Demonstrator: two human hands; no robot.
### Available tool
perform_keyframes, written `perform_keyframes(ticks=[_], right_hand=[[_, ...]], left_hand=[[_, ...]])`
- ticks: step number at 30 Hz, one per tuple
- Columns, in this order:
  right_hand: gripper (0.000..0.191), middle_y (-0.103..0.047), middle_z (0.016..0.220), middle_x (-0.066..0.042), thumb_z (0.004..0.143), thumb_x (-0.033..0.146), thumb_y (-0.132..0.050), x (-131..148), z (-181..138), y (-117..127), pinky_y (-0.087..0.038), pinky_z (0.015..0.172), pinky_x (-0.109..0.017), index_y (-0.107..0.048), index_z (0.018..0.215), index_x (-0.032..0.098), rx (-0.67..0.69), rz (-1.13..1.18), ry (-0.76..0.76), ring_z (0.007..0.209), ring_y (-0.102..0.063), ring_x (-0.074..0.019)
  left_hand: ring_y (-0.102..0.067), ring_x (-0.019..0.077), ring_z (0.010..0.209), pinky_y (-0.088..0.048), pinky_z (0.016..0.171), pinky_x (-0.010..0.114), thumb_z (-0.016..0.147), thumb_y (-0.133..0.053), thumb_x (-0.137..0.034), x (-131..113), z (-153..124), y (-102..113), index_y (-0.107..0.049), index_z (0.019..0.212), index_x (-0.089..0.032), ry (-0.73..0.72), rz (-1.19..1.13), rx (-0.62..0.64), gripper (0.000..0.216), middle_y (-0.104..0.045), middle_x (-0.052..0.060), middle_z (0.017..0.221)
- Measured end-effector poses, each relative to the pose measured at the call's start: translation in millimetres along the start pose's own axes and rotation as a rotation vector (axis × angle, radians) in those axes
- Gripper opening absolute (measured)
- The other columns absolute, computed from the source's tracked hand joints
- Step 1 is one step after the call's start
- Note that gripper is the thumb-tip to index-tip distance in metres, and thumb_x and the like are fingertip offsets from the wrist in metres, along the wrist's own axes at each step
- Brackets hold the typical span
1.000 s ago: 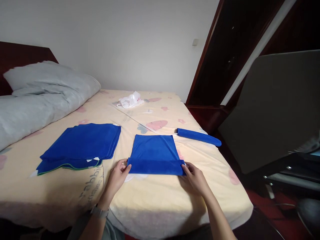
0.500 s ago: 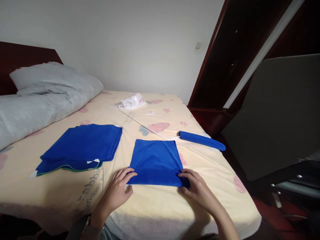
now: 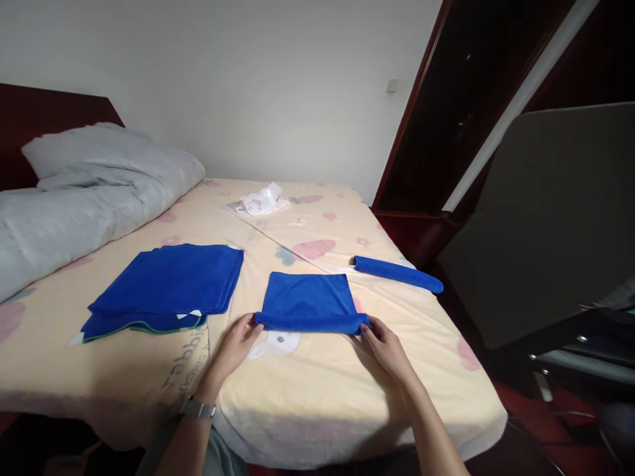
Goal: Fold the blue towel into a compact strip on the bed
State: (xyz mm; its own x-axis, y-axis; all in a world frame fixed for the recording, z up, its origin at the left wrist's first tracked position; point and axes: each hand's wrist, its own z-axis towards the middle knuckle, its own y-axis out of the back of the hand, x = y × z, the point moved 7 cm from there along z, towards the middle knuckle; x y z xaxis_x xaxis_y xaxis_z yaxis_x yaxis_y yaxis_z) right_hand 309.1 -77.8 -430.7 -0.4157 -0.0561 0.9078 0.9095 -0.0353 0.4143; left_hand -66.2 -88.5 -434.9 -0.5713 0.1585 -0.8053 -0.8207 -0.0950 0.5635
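Your left hand (image 3: 237,344) pinches the left end of the rolled near edge of the blue towel (image 3: 306,301); your right hand (image 3: 384,347) pinches the right end of the same roll, fingers curled over it; the hands stand well apart, one at each end. The towel lies flat on the bed sheet (image 3: 307,390) in front of you, near the bed's front edge, its far part unrolled and smooth.

Risks, as judged from this pose: if one hand leads the other, the roll is likely to skew and taper; a loose pinch would let the soft cloth spring open; pressing down while rolling could drag the sheet into wrinkles beneath it; the plush fabric may bunch at the middle, where neither hand supports it.

To your left, just beside the towel, a stack of folded blue towels (image 3: 171,284) rests on the sheet, its lowest one edged in green; to the right, close to the bed's side edge, lies a rolled blue towel (image 3: 397,273), placed where a nudge might send it off.

Containers: only a crumpled white plastic bag (image 3: 260,199) at the far end of the bed; its contents cannot be told. A grey pillow (image 3: 89,182) lies at the far left.
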Motion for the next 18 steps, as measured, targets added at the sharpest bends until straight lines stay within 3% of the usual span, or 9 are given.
perform_keyframes(ticks=[5,8,11,14,18], right_hand=[[0.041,-0.07,0.115,-0.009,0.095,0.048,-0.046,1.4,0.5,-1.0,-0.05,0.089,-0.036,-0.064,0.117,0.019,-0.045,-0.082,0.007,0.104,-0.066,-0.0274],[0.042,-0.073,0.106,-0.008,0.094,0.052,-0.045,-2.1,-5.8,5.9,-0.051,0.081,-0.035,-0.065,0.113,0.02,-0.061,-0.14,-0.022,0.095,-0.068,-0.0271],[0.043,-0.073,0.08,-0.004,0.092,0.055,-0.047,-11.6,-13.3,10.6,-0.048,0.066,-0.033,-0.064,0.115,0.024,-0.034,-0.31,-0.107,0.077,-0.069,-0.0265],[0.041,-0.07,0.074,-0.003,0.09,0.053,-0.05,-12.4,-17.3,14.8,-0.046,0.062,-0.033,-0.061,0.119,0.026,-0.041,-0.472,-0.126,0.074,-0.068,-0.0263],[0.038,-0.07,0.099,-0.008,0.093,0.049,-0.047,7.7,-20.2,23.8,-0.05,0.078,-0.036,-0.062,0.116,0.023,-0.122,-0.46,0.014,0.092,-0.066,-0.0263]], left_hand=[[-0.063,0.0228,0.107,-0.049,0.094,0.037,0.092,-0.052,-0.043,-6.0,1.7,-5.3,-0.052,0.129,-0.019,-0.058,0.137,-0.128,0.045,-0.065,0.012,0.119],[-0.066,0.0186,0.08,-0.052,0.075,0.031,0.094,-0.046,-0.048,-3.7,-5.1,-3.5,-0.047,0.134,-0.018,0.027,0.059,-0.155,0.05,-0.067,0.005,0.09],[-0.063,0.0175,0.066,-0.05,0.063,0.027,0.092,-0.047,-0.051,-4.1,-16.9,-1.1,-0.048,0.132,-0.02,0.077,0.098,-0.089,0.051,-0.06,-0.002,0.07],[-0.065,0.0187,0.072,-0.051,0.069,0.028,0.09,-0.053,-0.05,-8.3,-26.2,7.4,-0.054,0.124,-0.022,0.06,0.266,-0.083,0.044,-0.063,0.0,0.075],[-0.067,0.0209,0.086,-0.054,0.08,0.032,0.091,-0.052,-0.043,-20.5,-30.1,22.8,-0.058,0.115,-0.023,-0.014,0.31,-0.214,0.032,-0.068,0.005,0.093]])
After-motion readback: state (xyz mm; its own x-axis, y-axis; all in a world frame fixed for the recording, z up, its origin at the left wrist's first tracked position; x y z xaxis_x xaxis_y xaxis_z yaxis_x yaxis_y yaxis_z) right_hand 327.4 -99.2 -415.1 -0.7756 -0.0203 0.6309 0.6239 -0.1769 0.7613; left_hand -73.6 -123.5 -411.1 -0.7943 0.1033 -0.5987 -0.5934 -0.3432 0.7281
